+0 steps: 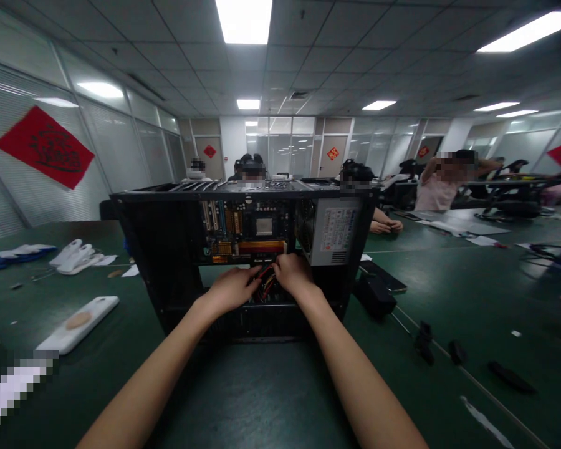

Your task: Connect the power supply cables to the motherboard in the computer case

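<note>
A black computer case [243,194] stands with its side facing me and its interior exposed. Inside it are a motherboard [275,211], with a bare square processor area near its middle, and a power supply [335,231] with a white label at the right. Below the board, a bundle of red, yellow and black power cables [265,288] lies between my hands. My left hand [231,288] has its thumb and fingers closed on the left of the bundle. On the right, my right hand [293,273] pinches the same cables, its fingertips partly hidden.
On the green table [262,386], a white phone-like case [81,324] and white cables [77,257] lie to the left. To the right are a black box-like object [376,296], a dark flat device [388,276] and small black pieces [509,376]. Other people sit beyond the case.
</note>
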A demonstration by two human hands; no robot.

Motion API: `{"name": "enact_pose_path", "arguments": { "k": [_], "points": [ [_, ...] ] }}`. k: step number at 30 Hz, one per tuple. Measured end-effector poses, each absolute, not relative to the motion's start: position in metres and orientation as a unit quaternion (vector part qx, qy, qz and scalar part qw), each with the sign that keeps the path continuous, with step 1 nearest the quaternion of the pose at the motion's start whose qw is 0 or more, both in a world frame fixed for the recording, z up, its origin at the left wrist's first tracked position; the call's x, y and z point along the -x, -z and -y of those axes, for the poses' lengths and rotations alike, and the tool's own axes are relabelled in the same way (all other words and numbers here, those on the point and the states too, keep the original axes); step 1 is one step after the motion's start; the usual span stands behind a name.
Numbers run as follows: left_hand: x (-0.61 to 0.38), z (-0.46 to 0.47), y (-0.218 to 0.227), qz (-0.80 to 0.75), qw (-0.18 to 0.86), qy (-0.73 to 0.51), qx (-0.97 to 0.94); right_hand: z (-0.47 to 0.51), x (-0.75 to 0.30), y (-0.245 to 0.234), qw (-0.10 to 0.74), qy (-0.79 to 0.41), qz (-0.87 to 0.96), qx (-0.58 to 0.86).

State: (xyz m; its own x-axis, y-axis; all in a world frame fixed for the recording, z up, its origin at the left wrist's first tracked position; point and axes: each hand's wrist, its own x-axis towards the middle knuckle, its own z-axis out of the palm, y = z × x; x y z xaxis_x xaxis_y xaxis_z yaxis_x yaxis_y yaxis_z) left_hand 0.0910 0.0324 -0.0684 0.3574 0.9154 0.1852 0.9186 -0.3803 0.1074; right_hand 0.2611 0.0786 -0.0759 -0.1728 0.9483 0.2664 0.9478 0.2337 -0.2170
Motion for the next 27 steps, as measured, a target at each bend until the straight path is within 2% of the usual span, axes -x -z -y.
{"name": "enact_pose_path", "arguments": {
  "k": [6, 27],
  "points": [
    [-0.108, -0.024, 0.073, 0.609, 0.064, 0.086, 0.786, -0.077, -0.258, 0.076, 0.178, 0.002, 0.767, 0.616],
    [-0.104, -0.024, 0.076, 0.592, 0.063, 0.109, 0.796, -0.083, -0.262, 0.079, 0.176, -0.002, 0.771, 0.612]
  ]
}}
